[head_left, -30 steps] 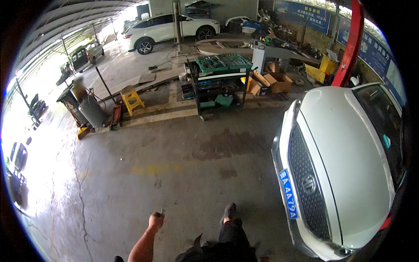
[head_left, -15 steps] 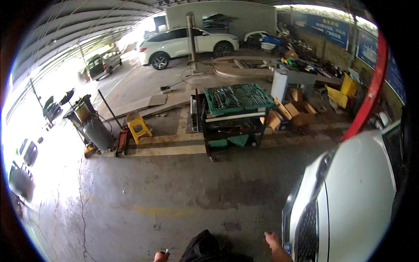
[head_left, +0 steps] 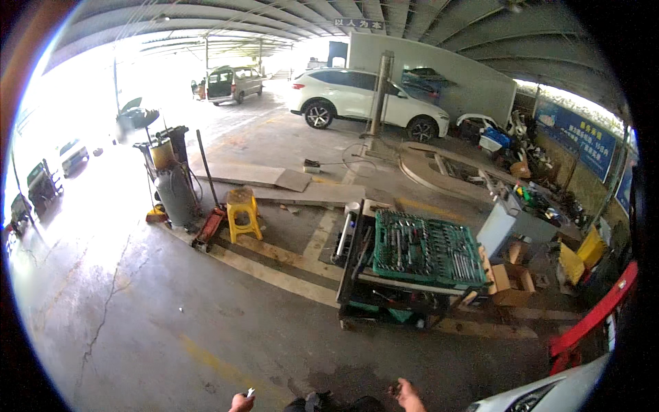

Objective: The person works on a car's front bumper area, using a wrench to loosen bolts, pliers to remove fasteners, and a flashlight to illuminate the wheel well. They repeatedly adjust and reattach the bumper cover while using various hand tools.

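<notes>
My left hand [head_left: 241, 402] is at the bottom edge, closed on a small silvery metal tool [head_left: 250, 393] too small to name. My right hand [head_left: 405, 395] hangs lower centre-right, fingers loosely apart and curled, holding nothing visible. Beyond them stands a black wheeled cart [head_left: 351, 292] topped by an opened green case of sockets and wrenches [head_left: 460, 247]. At lower right, nearest my right hand, is the front of a white car [head_left: 504, 402].
A yellow stool [head_left: 241, 216], red floor jack [head_left: 208, 230] and grey tank [head_left: 175, 196] stand left. A red lift post [head_left: 594, 305] and cardboard box [head_left: 511, 287] are right. A white SUV [head_left: 350, 96] and ramps [head_left: 309, 196] lie beyond.
My view has tilted up and moved toward the cart, which appears nearer. The near white car has slid toward the lower right edge, and my right hand has come into sight.
</notes>
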### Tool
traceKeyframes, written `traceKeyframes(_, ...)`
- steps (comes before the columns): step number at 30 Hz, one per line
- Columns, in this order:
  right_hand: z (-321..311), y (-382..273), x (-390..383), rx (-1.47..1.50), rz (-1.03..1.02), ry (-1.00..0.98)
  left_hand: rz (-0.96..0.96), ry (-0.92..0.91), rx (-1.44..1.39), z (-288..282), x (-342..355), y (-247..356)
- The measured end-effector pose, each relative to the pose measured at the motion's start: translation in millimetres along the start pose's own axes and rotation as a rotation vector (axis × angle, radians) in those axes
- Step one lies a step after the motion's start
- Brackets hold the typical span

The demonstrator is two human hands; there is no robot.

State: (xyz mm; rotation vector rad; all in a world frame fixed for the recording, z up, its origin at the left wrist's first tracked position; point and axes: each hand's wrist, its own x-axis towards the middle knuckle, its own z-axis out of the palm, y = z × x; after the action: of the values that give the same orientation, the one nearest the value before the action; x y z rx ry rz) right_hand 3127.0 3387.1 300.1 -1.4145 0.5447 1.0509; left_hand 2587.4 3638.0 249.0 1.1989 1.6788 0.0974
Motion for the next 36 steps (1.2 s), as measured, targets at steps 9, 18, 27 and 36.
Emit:
traceKeyframes(9, 97, -187, 127, 0.258, -0.143, -0.199, 0.155, 0.582, -0.085, 13, -38, 106)
traceKeyframes(18, 160, -293, 250, 0.545, -0.114, -0.165, -0.530, 0.565, -0.218, 161, -175, 24)
traceKeyframes(27, 149, -325, 261, 0.769, 0.063, -0.502, -0.557, 0.409, -0.004, 245, -238, 66)
traceKeyframes(36, 140, -307, 282, 0.481, 0.074, -0.281, -0.539, 0.461, -0.086, 195, -277, 139)
